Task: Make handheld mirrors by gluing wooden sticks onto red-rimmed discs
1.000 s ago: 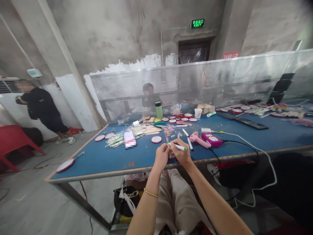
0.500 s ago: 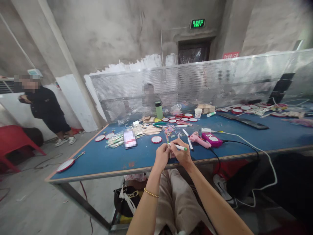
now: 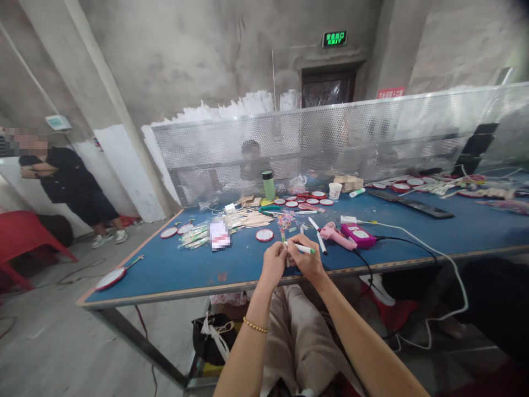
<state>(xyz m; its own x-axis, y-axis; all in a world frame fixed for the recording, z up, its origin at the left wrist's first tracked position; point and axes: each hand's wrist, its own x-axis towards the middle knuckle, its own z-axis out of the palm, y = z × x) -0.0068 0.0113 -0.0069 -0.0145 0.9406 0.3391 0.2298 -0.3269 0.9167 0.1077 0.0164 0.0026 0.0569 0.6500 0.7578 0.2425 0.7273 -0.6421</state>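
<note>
My right hand is closed around a white marker pen with a green end, its tip pointing left toward my other hand. My left hand, a gold bead bracelet at its wrist, pinches a thin flat wooden stick that stands up between the hands and shows some green. The stick's lower part is mostly hidden by fingers. Just beyond lie colourful loops, and a round red-rimmed white disc lies to the left. More white pens and a pink glue gun are on the right.
Wooden sticks and a wrapped bundle lie on the blue table. A green bottle, a paper cup and a purple box with cables stand farther back. A person stands at left behind a red chair.
My hands, the marker pen and the stick look almost unmoved. The person at left has shifted left with arms folded. At right under the table, a shoe has moved.
</note>
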